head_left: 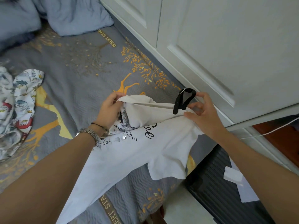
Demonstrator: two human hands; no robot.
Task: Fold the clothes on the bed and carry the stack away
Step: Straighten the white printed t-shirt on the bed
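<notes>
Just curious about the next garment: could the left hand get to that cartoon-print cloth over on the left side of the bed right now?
Probably not yet. The left hand is pinching the white shirt; once it lets go, open bedspread lies between it and the cartoon-print cloth.

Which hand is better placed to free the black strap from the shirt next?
Probably the right hand: its fingertips already sit beside the black strap at the shirt edge. The left hand pinches the far corner, away from the strap, and can keep the cloth taut.

- Soft, even daylight; shadows are faint.
- The wardrobe doors at upper right look bright, without glare.
- Wide-angle bending at the edges; the pillows at upper left are blurred.
</notes>
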